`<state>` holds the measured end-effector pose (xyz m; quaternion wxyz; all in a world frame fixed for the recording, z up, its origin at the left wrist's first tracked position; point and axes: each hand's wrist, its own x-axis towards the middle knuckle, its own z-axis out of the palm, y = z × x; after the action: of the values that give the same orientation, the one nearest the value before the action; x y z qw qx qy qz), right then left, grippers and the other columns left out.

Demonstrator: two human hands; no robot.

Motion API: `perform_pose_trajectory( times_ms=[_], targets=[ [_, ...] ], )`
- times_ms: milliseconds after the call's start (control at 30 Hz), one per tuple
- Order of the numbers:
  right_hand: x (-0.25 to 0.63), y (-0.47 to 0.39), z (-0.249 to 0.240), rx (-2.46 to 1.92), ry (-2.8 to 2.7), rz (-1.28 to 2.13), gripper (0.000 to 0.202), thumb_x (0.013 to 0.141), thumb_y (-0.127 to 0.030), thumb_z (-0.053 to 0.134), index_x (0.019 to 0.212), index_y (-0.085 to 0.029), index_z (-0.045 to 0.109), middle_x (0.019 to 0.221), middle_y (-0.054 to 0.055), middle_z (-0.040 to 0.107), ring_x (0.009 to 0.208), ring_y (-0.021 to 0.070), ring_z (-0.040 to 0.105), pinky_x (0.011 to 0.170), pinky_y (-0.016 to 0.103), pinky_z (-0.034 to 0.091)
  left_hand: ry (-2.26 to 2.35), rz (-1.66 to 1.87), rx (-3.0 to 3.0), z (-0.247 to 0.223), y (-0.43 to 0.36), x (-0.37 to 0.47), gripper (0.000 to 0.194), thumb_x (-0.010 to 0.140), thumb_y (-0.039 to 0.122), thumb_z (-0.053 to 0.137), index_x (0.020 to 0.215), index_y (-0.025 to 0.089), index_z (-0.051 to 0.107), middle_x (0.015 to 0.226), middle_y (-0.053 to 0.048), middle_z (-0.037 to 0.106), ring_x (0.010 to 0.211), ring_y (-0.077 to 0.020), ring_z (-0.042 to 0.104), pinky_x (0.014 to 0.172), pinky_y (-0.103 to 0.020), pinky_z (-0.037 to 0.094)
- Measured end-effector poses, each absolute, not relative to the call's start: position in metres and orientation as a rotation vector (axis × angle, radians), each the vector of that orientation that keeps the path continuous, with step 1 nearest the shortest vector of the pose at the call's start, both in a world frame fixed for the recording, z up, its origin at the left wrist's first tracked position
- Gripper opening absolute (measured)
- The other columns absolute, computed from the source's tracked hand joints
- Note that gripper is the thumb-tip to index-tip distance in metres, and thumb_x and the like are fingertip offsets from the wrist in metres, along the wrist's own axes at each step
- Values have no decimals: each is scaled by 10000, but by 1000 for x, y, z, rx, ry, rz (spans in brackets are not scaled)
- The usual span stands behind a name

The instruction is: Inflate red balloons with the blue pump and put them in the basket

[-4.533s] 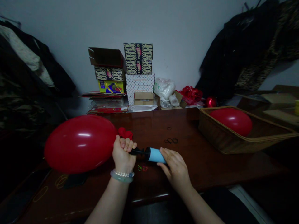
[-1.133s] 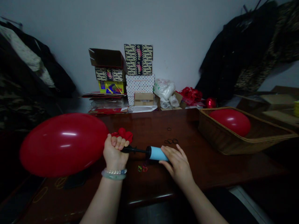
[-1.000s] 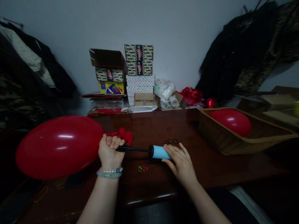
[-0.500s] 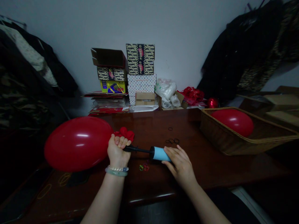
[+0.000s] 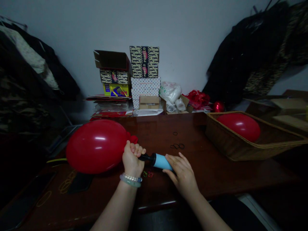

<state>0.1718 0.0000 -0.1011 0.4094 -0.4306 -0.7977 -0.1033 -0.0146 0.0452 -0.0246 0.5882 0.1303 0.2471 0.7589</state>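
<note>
A large inflated red balloon (image 5: 96, 146) is at the left, its neck end at my left hand (image 5: 133, 158). That hand is closed in a fist around the black end of a balloon pump; whether it also pinches the balloon's neck is hidden. My right hand (image 5: 181, 175) wraps round the light-blue barrel of the balloon pump (image 5: 161, 161), fingers on top and thumb below. Only a short black stretch shows between my left fist and the barrel. Behind the left fist lie limp red balloons (image 5: 133, 139), mostly hidden.
A wicker basket (image 5: 223, 149) with another red balloon (image 5: 240, 126) stands on the dark wooden table (image 5: 192, 128) at right. Black rings (image 5: 177, 146) and small coloured bands (image 5: 148, 174) lie near the pump. Stacked boxes (image 5: 145, 61) stand along the wall.
My left hand has moved right toward the barrel, and the pump's black rod has slid in. The balloon has shifted right with it. My right hand has barely moved.
</note>
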Motion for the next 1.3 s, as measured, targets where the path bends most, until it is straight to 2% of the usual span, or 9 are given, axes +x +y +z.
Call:
perform_pose_trajectory(
  times_ms=[167,600,733,1300],
  targets=[
    [175,3,-97,-1086,-2037,-255,469,876,-351,595,1318,-227,498,1212,68,646,1120,209,594,1071,490,385,575,1793,284,-20,45,-20,439,880,283,495,528,190,250,396,80,230,336,-57,230,416,-226,282],
    [195,6,-93,-1110,-2045,-285,491,880,-347,590,1346,-249,471,1219,59,644,1135,216,585,1082,512,354,548,1845,213,-9,51,-53,421,886,235,444,522,188,238,384,74,228,317,-55,243,391,-218,272],
    [195,6,-93,-1093,-2028,-289,489,874,-336,597,1341,-248,480,1209,63,649,1121,217,593,1066,507,379,540,1844,192,-11,51,-54,415,896,234,428,526,187,248,387,75,224,315,-52,243,388,-215,268],
    [167,-4,-94,-1072,-2009,-218,485,861,-279,616,1326,-221,493,1190,81,653,1094,226,599,1051,513,410,580,1783,212,-27,48,-24,416,870,259,517,555,189,255,410,93,233,330,-44,242,414,-209,283]
  ],
)
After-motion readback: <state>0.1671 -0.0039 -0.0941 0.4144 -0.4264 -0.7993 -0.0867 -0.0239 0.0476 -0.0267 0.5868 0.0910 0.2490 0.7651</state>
